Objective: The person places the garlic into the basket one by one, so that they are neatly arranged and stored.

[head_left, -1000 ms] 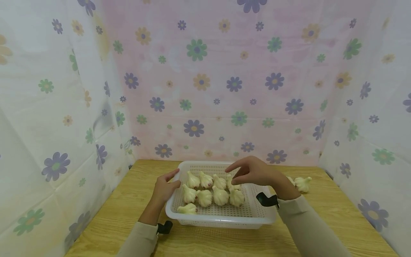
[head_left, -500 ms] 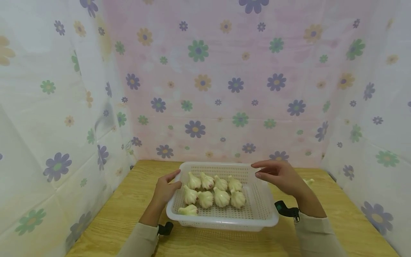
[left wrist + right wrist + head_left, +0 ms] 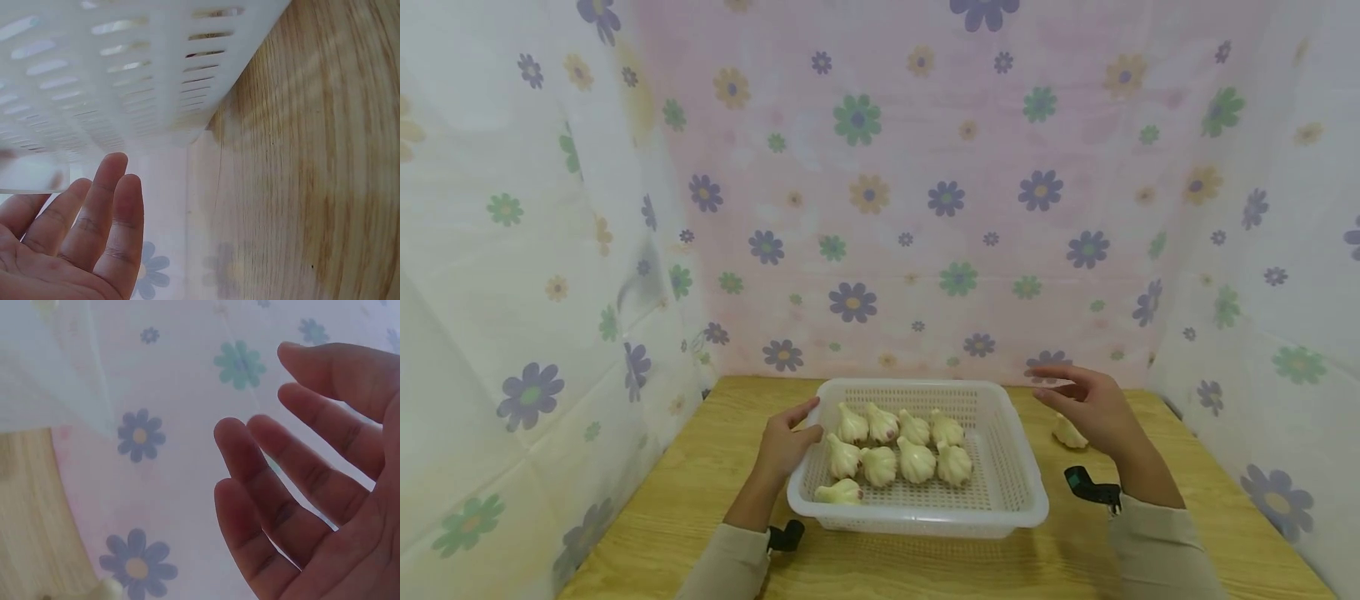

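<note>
A white plastic basket [image 3: 917,518] with slotted walls stands on the table. Several garlic bulbs [image 3: 916,460] sit inside it in two rows, with a single bulb [image 3: 841,491] lying near the front left corner. My left hand [image 3: 784,442] holds the basket's left rim; in the left wrist view its fingers [image 3: 109,206] reach up under the rim. To the right of the basket, my right hand [image 3: 1090,408] is raised with fingers spread apart and nothing between them. Just beyond it, a garlic bulb [image 3: 1070,432] on the table is partly hidden by the hand.
The wooden table [image 3: 700,483] extends on both sides of the basket. A flowered cloth [image 3: 910,208] hangs behind the table and along both sides. Black wrist cameras [image 3: 1093,490] are strapped to both wrists.
My right hand has moved from above the basket out to the right, over the table near the loose garlic. My left hand has stayed at the rim.
</note>
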`<state>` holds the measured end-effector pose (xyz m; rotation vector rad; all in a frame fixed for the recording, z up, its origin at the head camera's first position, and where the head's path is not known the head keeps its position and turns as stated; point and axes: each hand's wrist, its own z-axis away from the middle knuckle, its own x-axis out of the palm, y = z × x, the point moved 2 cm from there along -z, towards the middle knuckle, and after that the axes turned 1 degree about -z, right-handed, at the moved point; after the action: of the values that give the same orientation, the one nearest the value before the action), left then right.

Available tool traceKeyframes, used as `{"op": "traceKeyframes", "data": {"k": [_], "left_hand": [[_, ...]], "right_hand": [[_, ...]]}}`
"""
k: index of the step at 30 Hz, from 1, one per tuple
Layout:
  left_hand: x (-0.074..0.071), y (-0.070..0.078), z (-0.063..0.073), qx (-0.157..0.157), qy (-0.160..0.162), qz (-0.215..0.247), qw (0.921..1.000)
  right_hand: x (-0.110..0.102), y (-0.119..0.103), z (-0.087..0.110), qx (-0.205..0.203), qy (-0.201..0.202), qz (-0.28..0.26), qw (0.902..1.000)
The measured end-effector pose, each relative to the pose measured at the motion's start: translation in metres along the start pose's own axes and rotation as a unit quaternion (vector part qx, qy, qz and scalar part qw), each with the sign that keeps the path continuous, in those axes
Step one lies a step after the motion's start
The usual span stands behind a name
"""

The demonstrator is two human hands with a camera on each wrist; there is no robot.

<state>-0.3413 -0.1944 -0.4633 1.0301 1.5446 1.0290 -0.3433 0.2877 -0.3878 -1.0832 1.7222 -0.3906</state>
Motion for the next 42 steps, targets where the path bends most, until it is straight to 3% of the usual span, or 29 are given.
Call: {"op": "traceKeyframes", "data": {"k": [9,17,25,30,42], "left_hand": [[0.001,0.001,0.001,0.0,-0.002,0.001,1.0],[0.001,-0.002,0.003,-0.007,-0.002,-0.011,0.9999],[0.0,-0.001,0.004,0.005,-0.004,-0.007,1.0],[-0.001,0.003,0.003,0.004,-0.001,-0.012,0.9999],[-0.001,0.005,0.002,0.005,-0.003,-0.015,0.9999]], "right_hand": [[-0.005,0.023,0.004,0.087,-0.003,-0.018,0.996],[-0.005,0.052,0.008,0.146,0.011,-0.019,0.9891],[-0.007,0.076,0.014,0.19,0.034,-0.022,0.981],[-0.006,0.093,0.017,0.195,0.035,-0.024,0.9799],[0.009,0.113,0.021,0.207,-0.014,-0.007,0.9782]]}}
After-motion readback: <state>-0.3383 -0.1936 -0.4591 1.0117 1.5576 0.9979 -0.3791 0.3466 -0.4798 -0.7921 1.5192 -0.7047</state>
